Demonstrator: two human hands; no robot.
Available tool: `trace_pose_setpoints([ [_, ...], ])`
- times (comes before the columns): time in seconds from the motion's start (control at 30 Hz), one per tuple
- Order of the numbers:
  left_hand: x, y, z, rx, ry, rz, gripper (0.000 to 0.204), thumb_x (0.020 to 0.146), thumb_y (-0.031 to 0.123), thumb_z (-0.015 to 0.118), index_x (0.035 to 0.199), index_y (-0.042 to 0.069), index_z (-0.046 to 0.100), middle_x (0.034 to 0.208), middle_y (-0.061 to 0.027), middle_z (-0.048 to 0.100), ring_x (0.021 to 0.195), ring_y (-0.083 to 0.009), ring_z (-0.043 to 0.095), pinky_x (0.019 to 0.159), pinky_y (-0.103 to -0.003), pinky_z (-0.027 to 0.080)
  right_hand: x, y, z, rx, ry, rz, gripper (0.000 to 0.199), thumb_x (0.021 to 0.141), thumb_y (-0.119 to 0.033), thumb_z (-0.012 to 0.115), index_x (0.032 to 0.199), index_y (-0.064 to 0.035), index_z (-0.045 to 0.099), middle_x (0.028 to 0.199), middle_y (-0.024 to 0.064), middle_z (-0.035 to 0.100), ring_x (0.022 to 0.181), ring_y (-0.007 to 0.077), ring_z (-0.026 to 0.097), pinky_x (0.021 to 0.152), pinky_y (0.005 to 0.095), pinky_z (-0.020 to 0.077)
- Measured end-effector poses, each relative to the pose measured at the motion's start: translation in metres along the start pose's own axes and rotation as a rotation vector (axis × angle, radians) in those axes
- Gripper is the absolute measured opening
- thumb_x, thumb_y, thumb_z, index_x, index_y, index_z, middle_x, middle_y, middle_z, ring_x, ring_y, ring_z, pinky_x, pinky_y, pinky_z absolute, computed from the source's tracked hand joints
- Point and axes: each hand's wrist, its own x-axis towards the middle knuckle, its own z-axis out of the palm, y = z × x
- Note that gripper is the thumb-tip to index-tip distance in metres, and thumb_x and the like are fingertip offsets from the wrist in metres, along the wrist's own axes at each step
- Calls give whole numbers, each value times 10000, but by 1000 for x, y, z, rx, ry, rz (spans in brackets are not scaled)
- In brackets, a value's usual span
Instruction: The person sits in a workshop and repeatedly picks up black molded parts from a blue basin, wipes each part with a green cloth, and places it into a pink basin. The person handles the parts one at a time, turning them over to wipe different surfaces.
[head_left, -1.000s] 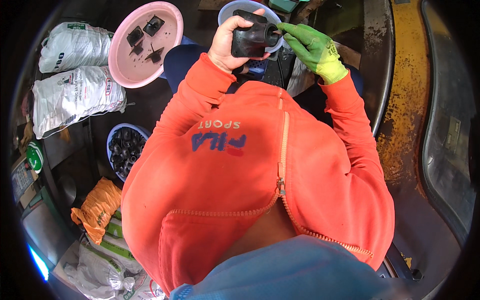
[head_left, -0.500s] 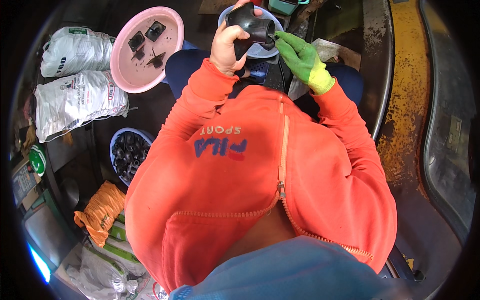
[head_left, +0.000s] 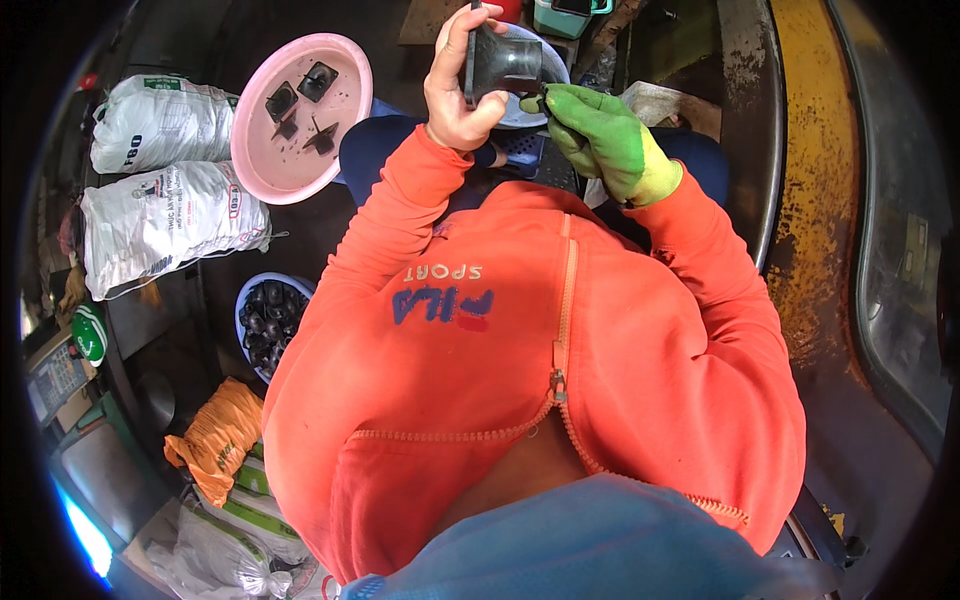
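My bare left hand [head_left: 452, 100] grips a black moulded part [head_left: 505, 65] by its wide square flange, the thumb pressed below. The part's narrower neck points right. My right hand [head_left: 610, 145], in a green and yellow glove, is closed at the neck's end. Its fingertips pinch there around a small dark bit, too small to make out. Under both hands stands a pale blue basin [head_left: 558, 62], partly hidden by them. To the left, a pink basin [head_left: 300, 172] holds several black square-flanged pieces [head_left: 281, 102].
A blue basin [head_left: 241, 318] full of small black parts [head_left: 272, 325] stands by my left elbow. White sacks [head_left: 170, 215] and an orange bag [head_left: 215, 435] lie at the left. A teal container [head_left: 562, 18] sits beyond the hands; a rusty yellow metal frame [head_left: 815, 200] runs along the right.
The black part has turned, its flange now edge-on at the left. My right fingers have curled from stretched out into a pinch and moved slightly down. The whole view has shifted a little.
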Motion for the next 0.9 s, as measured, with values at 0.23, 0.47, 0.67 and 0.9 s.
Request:
trace_pose_setpoints([
  [0.23,10,-11,-15,242,-109,289,806,604,62,588,1388,38,406,1345,-219,412,1150,-325,526,985,-429,425,9,-5,-12,360,-199,237,396,971,-359,480,1151,-26,598,647,-61,434,486,39,312,457,207,303],
  [0.47,2,-12,4,226,-242,282,1224,609,191,782,1535,117,-14,1504,-236,225,1376,-361,301,1096,-453,292,41,1,-30,-113,-37,-170,408,918,-311,572,1229,-48,586,740,-30,549,506,23,365,447,203,263],
  [0.67,-10,7,7,-678,-91,-672,1048,776,829,381,1529,156,103,1528,-124,256,1408,-333,265,1103,-593,283,53,-20,-49,-1186,86,-966,448,694,65,684,1123,-62,658,1057,85,690,915,198,681,767,293,532],
  [0.9,-8,1,6,-1035,164,-875,839,804,616,485,1410,45,385,1389,-218,445,1317,-427,385,1027,-709,271,53,-17,-42,-781,171,-559,287,937,-119,583,1201,-7,577,863,-13,617,744,40,536,675,222,450],
])
